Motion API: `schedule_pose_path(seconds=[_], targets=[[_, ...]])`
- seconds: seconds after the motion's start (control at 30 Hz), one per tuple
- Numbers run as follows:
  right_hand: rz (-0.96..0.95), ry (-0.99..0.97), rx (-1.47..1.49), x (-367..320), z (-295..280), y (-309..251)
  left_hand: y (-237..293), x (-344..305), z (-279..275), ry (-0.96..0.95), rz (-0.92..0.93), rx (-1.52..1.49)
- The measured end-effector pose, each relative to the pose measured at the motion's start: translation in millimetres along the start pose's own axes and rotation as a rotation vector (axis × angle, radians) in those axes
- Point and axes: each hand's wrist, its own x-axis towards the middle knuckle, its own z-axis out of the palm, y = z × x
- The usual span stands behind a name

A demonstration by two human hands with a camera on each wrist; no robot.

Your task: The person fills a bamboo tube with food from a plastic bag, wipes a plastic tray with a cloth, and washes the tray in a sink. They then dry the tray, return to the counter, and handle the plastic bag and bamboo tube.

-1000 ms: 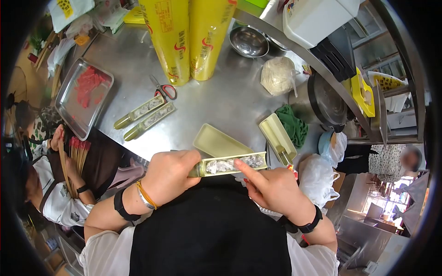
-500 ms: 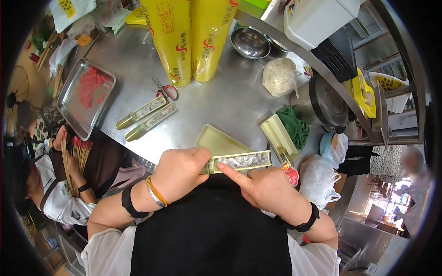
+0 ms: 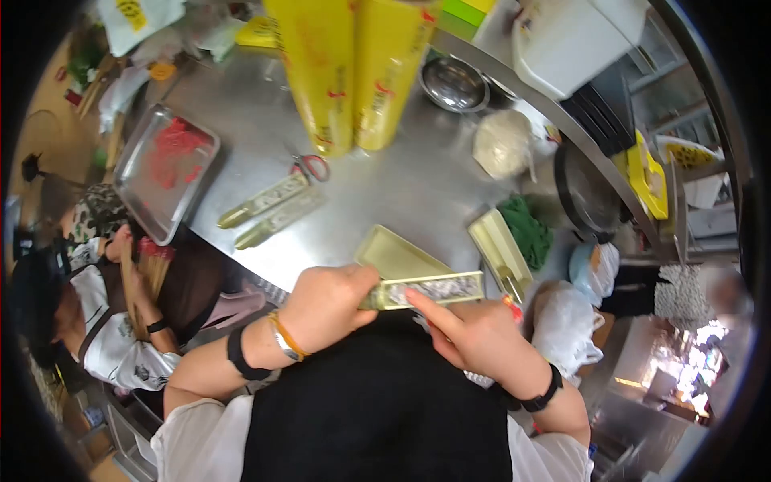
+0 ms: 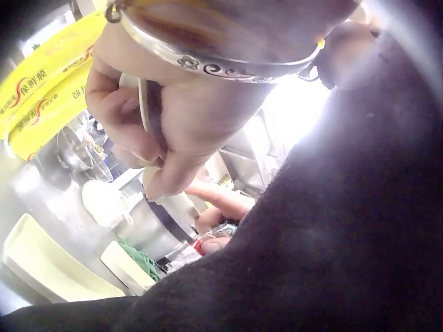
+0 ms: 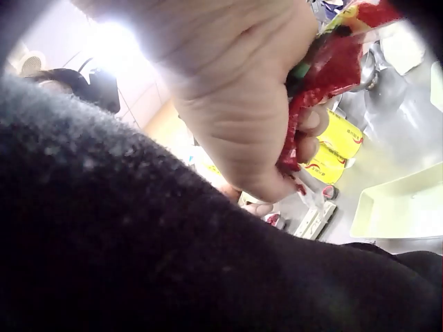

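Across the steel table (image 3: 361,189) the whole view has slid: everything sits slightly further right in your frame than half a second ago, and blurred. Probably your head moving, not the goods; layout unchanged.

Taking the held trough (image 3: 434,279) as landmark. Well beyond it: two yellow rolls (image 3: 377,88), standing close together. Beyond and far left: metal tray (image 3: 161,210) with red pieces. Just beyond, partly hidden behind it: pale-green tray (image 3: 401,251). Beyond and left: two filled troughs (image 3: 269,197), side by side.

Your left hand (image 3: 329,305) is wrapped round the trough's handle, at its left end; same grip as in the earlier views. Your right hand (image 3: 482,337) comes in from the trough's right on the near side, index finger stretched out, the other fingers curled on a red packet (image 5: 332,66), clearest from the right wrist.

Smallest change, the telling one: your index fingertip (image 3: 416,300). A second ago about mid-trough, then at the handle end, now a little back from there. Suggests you are pressing or evening the filling (image 3: 450,287), and that the work is still under way.

The trough lies crosswise before your body, filling side showing. Fingertip on or right over the filling; contact too blurred to settle. Most of the filling lies right of the finger, a short stretch left, towards your grip.
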Motion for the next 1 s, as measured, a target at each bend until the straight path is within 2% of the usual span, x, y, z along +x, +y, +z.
schedule_pose_path(seconds=[0.07, 0.13, 0.2, 0.27, 0.33, 0.4, 0.53, 0.6, 0.63, 0.67, 0.7, 0.73, 0.8, 0.87, 0.9, 0.93, 0.97, 1.0], targets=[[0.100, -0.057, 0.005, -7, 0, -1, -6, 2, 0, -0.004, -0.050, -0.021], [0.098, 0.006, 0.055, -11, 2, 5, -20, 5, 2, -0.040, -0.134, -0.029], [0.276, -0.006, 0.126, -20, 0, 10, -46, 14, 14, 0.006, -0.184, -0.013], [0.341, 0.064, 0.195, -27, 4, 12, -78, 29, 34, 0.078, -0.269, -0.015], [0.494, 0.148, 0.268, -38, 8, 14, -101, 49, 47, 0.072, -0.341, 0.021], [0.551, 0.182, 0.258, -47, 8, 15, -129, 70, 70, 0.063, -0.357, 0.067], [0.724, 0.280, 0.312, -67, 13, 24, -152, 100, 90, 0.059, -0.446, 0.189], [0.860, 0.362, 0.453, -81, 15, 33, -157, 108, 96, 0.012, -0.503, 0.153], [0.983, 0.457, 0.651, -82, 17, 35, -158, 108, 96, 0.024, -0.456, 0.117], [1.097, 0.566, 0.970, -80, 10, 32, -157, 108, 95, 0.039, -0.411, 0.084], [1.116, 0.709, 1.149, -83, 15, 38, -152, 109, 93, 0.014, -0.384, 0.075], [1.116, 0.855, 1.330, -86, 27, 48, -147, 108, 88, 0.002, -0.382, 0.102], [0.953, 0.959, 1.638, -90, 40, 65, -133, 105, 78, -0.032, -0.354, 0.121], [0.870, 1.036, 1.876, -85, 56, 83, -115, 101, 67, 0.182, 0.005, 0.413], [0.788, 1.076, 1.997, -78, 57, 87, -104, 100, 65, 0.172, 0.029, 0.409], [0.692, 1.102, 2.120, -68, 58, 89, -90, 97, 64, 0.047, 0.057, 0.162], [0.680, 1.106, 2.124, -57, 57, 91, -75, 96, 60, -0.072, 0.075, -0.079], [0.554, 1.102, 2.221, -45, 54, 92, -51, 98, 53, -0.270, -0.046, -0.413]])
